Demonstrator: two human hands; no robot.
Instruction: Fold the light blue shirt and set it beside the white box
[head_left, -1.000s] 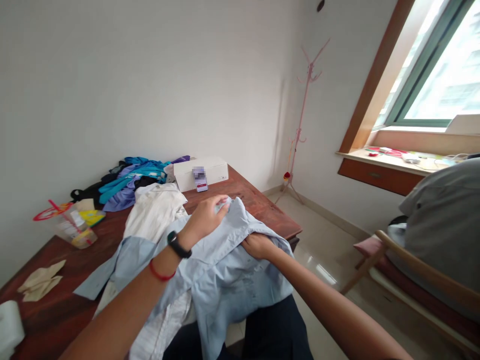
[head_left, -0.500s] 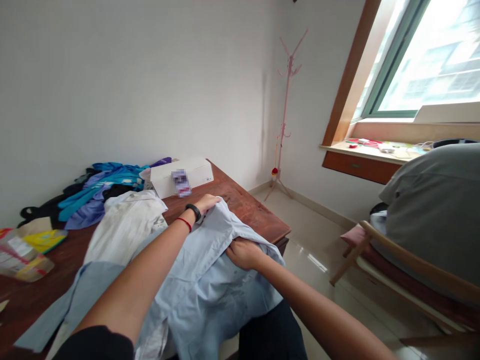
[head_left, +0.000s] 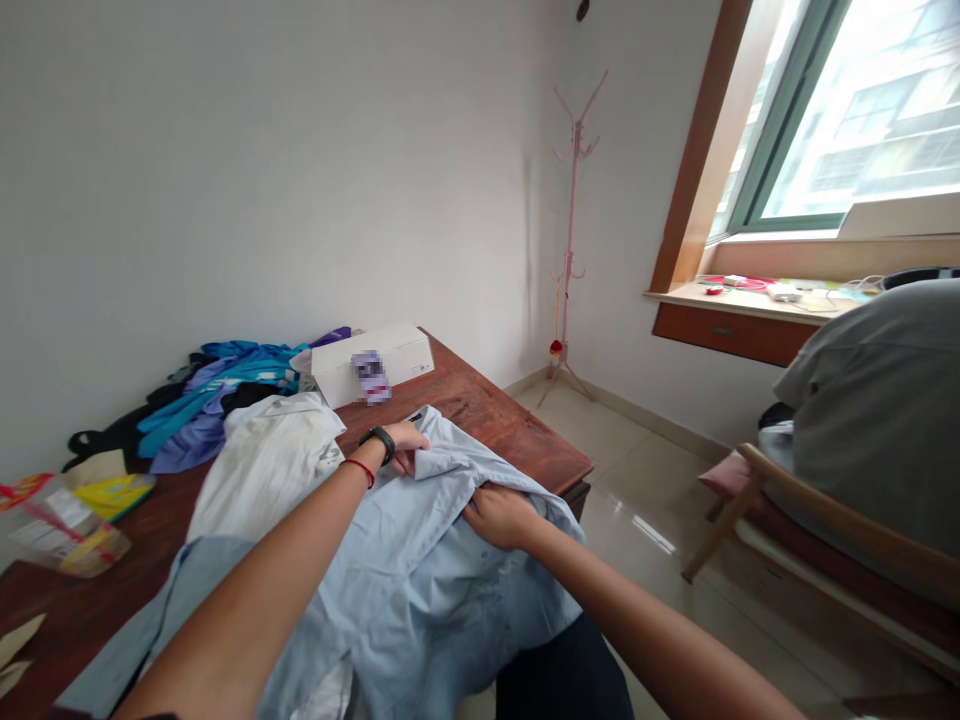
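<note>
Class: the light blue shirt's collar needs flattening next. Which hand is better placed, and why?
Probably the left hand: it already grips the shirt at the collar on the table. The right hand presses the cloth lower down, near the table edge.

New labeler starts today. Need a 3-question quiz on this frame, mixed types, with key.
1. True or false: the left hand rests on the light blue shirt.
2. What stands on the wooden table behind the shirts? A) white box B) laptop C) lamp
3. Fill in: the right hand grips a fold of the light blue shirt near the table's ____ edge.

Key: 1 true. 2 A, the white box, beside a pile of blue and purple clothes. 3 right, towards the pink coat stand.
</note>
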